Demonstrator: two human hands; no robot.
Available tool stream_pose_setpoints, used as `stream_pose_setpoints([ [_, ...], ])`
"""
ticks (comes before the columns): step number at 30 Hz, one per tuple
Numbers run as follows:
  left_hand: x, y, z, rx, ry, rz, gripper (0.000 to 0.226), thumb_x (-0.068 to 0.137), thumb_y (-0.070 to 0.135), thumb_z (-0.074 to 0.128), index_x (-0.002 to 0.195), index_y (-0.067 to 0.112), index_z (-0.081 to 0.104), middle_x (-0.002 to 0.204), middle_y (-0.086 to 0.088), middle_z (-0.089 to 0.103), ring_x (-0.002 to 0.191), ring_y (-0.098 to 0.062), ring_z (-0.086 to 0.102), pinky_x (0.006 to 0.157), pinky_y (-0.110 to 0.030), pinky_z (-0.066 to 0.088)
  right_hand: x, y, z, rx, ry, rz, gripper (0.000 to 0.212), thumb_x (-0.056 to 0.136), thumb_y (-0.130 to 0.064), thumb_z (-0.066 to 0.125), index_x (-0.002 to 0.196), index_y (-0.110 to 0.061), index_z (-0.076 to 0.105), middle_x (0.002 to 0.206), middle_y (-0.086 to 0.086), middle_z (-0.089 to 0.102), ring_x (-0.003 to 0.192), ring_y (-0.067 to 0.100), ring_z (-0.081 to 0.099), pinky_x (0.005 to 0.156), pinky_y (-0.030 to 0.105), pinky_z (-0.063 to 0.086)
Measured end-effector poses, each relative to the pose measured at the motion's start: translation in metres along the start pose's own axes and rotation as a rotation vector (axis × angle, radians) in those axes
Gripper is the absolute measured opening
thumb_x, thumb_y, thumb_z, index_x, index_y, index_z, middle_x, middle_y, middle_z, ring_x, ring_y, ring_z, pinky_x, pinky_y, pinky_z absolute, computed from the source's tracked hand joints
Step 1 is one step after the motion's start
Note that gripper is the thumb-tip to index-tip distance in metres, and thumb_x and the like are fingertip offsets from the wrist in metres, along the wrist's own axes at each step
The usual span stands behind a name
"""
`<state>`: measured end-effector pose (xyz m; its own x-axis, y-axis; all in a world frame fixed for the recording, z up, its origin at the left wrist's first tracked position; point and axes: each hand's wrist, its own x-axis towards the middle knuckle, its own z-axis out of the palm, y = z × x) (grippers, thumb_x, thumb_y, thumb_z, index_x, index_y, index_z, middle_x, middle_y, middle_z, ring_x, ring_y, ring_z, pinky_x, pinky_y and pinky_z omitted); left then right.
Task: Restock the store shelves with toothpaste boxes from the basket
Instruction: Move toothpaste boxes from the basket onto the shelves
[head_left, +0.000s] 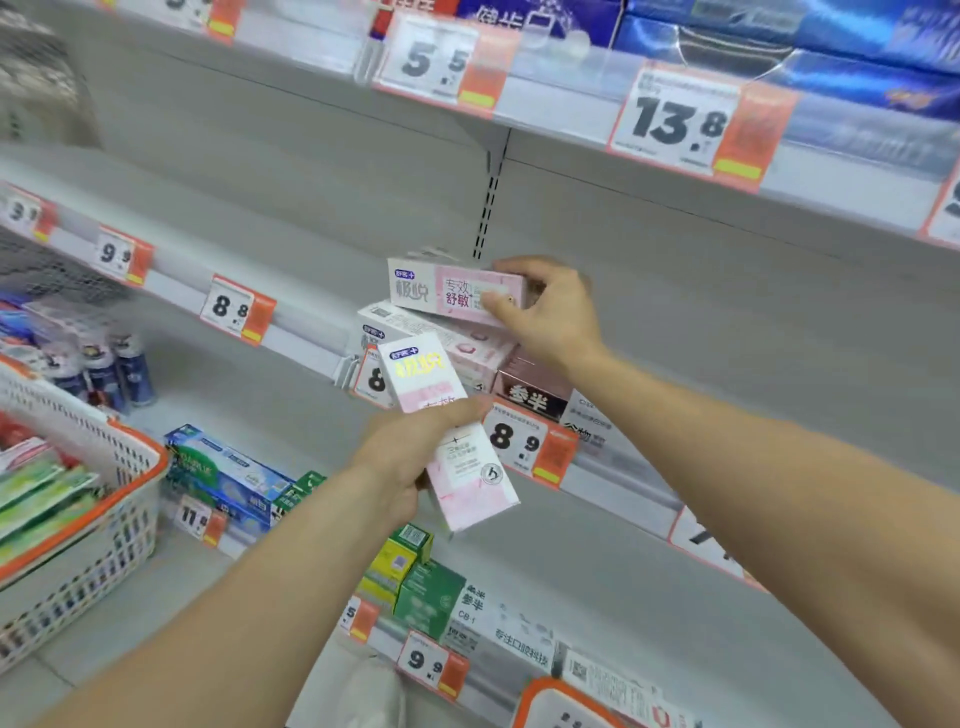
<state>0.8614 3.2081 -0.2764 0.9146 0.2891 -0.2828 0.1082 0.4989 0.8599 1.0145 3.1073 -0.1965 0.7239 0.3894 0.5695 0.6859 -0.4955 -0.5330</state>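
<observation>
Boxes: two pink toothpaste boxes in my hands. Right hand (550, 306) pinches one (457, 291) over one shelved box (447, 343); left hand (410, 452) grips other (447, 431). One basket (130, 467) left.

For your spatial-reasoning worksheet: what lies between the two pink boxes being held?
Head view: a pink-and-white box lying on the shelf, under the right hand's box and behind the left hand's box.
</observation>
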Motion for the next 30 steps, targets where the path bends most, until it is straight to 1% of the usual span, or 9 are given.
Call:
stream_pose_setpoints([
  [3,0.002,-0.002,0.003,0.012,-0.008,0.058,0.028,0.069,0.013,0.088,0.091,0.012,0.070,0.077,-0.004,0.077,0.064,-0.018,0.074,0.056,-0.029,0.058,0.004,0.011,0.005,-0.077,-0.027,0.012,0.038,0.074,-0.045,0.076,0.111,-0.033,0.073,0.112,-0.012,0.071,0.116,0.017,0.056,0.105,0.040,0.044],
  [7,0.004,0.003,0.014,-0.008,-0.001,0.191,0.075,0.048,0.028,0.097,0.114,0.006,0.067,0.100,-0.010,0.077,0.092,-0.032,0.074,0.089,-0.054,0.058,0.004,0.018,0.006,-0.261,-0.040,-0.044,0.026,0.082,-0.036,0.077,0.107,-0.029,0.075,0.114,-0.007,0.069,0.119,0.022,0.045,0.104,0.042,0.033],
  [10,0.006,0.005,0.024,-0.082,0.019,0.227,0.086,0.043,0.032,0.095,0.119,0.005,0.064,0.104,-0.011,0.076,0.095,-0.034,0.074,0.088,-0.056,0.058,-0.002,0.015,0.002,-0.217,0.001,-0.071,0.022,0.084,-0.037,0.073,0.103,-0.028,0.075,0.114,-0.005,0.068,0.116,0.021,0.050,0.102,0.043,0.038],
  [13,0.006,0.007,0.031,-0.144,0.012,0.231,0.084,0.050,0.030,0.093,0.124,0.007,0.060,0.111,-0.014,0.074,0.098,-0.033,0.073,0.079,-0.047,0.061,-0.017,-0.003,-0.016,-0.009,0.088,-0.114,0.003,0.089,-0.027,0.071,0.090,-0.026,0.073,0.095,-0.004,0.068,0.091,0.011,0.061,0.083,0.027,0.047],
  [17,0.003,0.011,0.034,-0.193,-0.006,0.248,0.097,0.051,0.028,0.095,0.133,0.006,0.048,0.127,-0.023,0.061,0.099,-0.036,0.072,0.073,-0.046,0.061,-0.043,-0.023,-0.055,0.430,-0.390,0.166,0.027,0.092,-0.005,0.068,0.116,-0.018,0.064,0.103,0.010,0.070,0.080,0.019,0.070,0.068,0.031,0.057],
  [21,-0.012,0.016,0.042,-0.170,-0.168,0.251,0.063,0.069,0.017,0.088,0.122,-0.002,0.059,0.119,-0.030,0.066,0.100,-0.042,0.069,0.081,-0.063,0.057,-0.063,-0.019,-0.080,0.605,-0.766,0.369,0.067,0.089,-0.001,0.066,0.146,-0.026,0.041,0.133,0.025,0.057,0.110,0.040,0.065,0.083,0.042,0.061],
  [23,-0.019,0.017,0.043,-0.073,-0.271,0.211,0.029,0.082,0.012,0.076,0.107,0.002,0.068,0.100,-0.022,0.073,0.085,-0.035,0.070,0.073,-0.046,0.062,-0.069,-0.015,-0.088,0.556,-0.707,0.310,0.081,0.080,-0.003,0.074,0.148,-0.030,0.038,0.128,0.020,0.060,0.105,0.033,0.069,0.084,0.040,0.060],
  [25,-0.026,0.020,0.043,0.051,-0.365,0.172,0.027,0.080,0.016,0.075,0.104,0.005,0.069,0.083,-0.012,0.072,0.064,-0.022,0.069,0.055,-0.027,0.056,-0.068,-0.010,-0.100,0.417,-0.603,0.167,0.094,0.072,-0.008,0.083,0.149,-0.030,0.035,0.124,0.006,0.064,0.100,0.018,0.071,0.085,0.034,0.058],
  [30,-0.027,0.021,0.047,0.191,-0.488,0.054,0.021,0.071,0.021,0.073,0.085,0.005,0.071,0.069,-0.010,0.072,0.049,-0.016,0.066,0.044,-0.021,0.051,-0.066,-0.003,-0.127,-0.040,-0.695,-0.185,0.089,0.061,-0.028,0.094,0.139,-0.038,0.052,0.146,-0.019,0.046,0.133,-0.001,0.044,0.097,0.026,0.052],
])
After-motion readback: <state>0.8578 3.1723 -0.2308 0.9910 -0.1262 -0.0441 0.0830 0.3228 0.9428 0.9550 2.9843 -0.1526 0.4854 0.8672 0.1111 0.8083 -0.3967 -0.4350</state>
